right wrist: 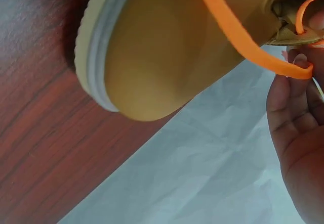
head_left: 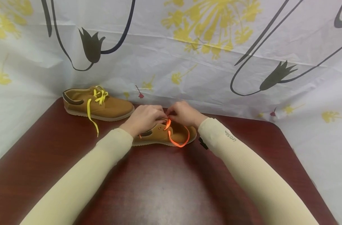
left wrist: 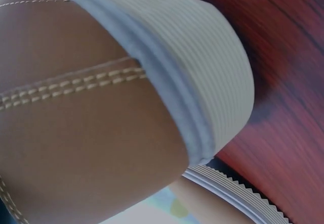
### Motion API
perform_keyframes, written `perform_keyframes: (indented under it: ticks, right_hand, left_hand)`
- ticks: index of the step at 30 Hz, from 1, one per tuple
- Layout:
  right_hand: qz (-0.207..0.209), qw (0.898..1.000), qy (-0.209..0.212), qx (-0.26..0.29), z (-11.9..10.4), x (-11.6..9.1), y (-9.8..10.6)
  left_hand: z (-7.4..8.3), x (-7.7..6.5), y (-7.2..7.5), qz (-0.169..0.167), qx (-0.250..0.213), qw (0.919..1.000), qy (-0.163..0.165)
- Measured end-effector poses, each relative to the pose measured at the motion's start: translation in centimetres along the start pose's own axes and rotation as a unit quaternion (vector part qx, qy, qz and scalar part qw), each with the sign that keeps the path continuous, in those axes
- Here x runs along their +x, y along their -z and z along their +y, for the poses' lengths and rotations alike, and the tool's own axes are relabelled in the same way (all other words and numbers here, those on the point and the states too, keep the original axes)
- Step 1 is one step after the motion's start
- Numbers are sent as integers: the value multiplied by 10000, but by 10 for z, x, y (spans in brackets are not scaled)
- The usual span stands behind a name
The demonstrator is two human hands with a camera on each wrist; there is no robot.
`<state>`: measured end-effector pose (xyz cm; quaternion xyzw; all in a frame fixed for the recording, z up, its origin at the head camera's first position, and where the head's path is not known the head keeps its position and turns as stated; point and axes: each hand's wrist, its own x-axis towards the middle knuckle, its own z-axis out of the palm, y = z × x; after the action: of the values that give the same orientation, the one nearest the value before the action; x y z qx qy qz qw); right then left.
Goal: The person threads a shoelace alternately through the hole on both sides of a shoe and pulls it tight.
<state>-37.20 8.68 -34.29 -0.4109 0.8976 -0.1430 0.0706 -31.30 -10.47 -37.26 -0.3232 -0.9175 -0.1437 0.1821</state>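
A tan shoe (head_left: 152, 136) with an orange shoelace (head_left: 185, 144) stands on the table, its toe to the right. My left hand (head_left: 144, 118) bends over its opening, fingers gripping the eyelet flap; a fingertip shows inside the opening in the right wrist view. My right hand (right wrist: 304, 118) pinches the orange lace (right wrist: 238, 44) just beyond the eyelets. The lace hangs in a loop over the toe. In the left wrist view a shoe's side (left wrist: 91, 143) and sole fill the near part, and the left hand is out of sight.
A matching tan shoe (head_left: 111, 107) with a yellow shoelace (head_left: 89, 109) stands at the back left, one lace end hanging over its side. The dark red table (head_left: 159, 184) meets a white flower-printed cloth (head_left: 148, 75) at the back and sides.
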Motion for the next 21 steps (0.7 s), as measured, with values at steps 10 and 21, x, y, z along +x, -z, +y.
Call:
perform_keyframes:
  ticks: [10, 21]
  right_hand:
    - [170, 9998, 64, -42, -2, 0, 0]
    - [-89, 9887, -328, 1458, 12, -5, 2]
  left_hand:
    - [-3, -2, 0, 249, 180, 9991, -303]
    - [0, -1, 1, 142, -284, 9994, -128]
